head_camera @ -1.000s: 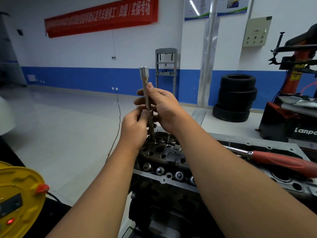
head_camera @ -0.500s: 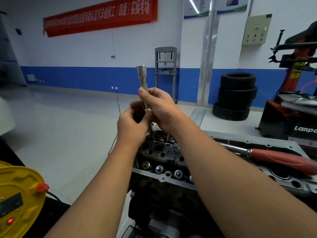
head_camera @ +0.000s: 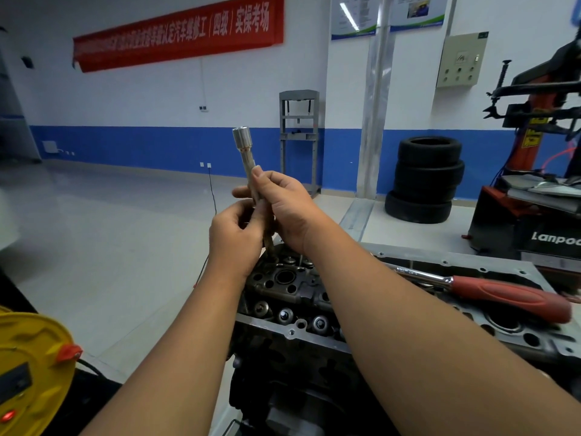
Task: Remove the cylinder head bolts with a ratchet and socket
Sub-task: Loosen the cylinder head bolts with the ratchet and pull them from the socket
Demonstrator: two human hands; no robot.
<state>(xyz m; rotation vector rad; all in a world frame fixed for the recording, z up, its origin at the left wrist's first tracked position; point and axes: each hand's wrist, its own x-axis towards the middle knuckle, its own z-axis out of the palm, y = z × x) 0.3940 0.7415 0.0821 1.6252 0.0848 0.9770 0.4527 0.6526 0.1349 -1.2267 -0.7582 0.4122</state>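
A long steel extension bar with a socket end stands nearly upright over the far end of the dark cylinder head. My right hand grips the bar's middle, thumb pointing up along it. My left hand pinches the lower part of the bar just below; its bottom tip is hidden behind my hands. A ratchet with a red handle lies loose on the grey engine block to the right.
A yellow cable reel sits at the lower left. A stack of black tyres stands by the blue-and-white wall. A red tyre-changing machine fills the right edge. A grey shop press stands at the back.
Both hands have lifted slightly with the bar, and my left fingers have shifted their pinch on its lower part. The ratchet has stayed in place on the block.
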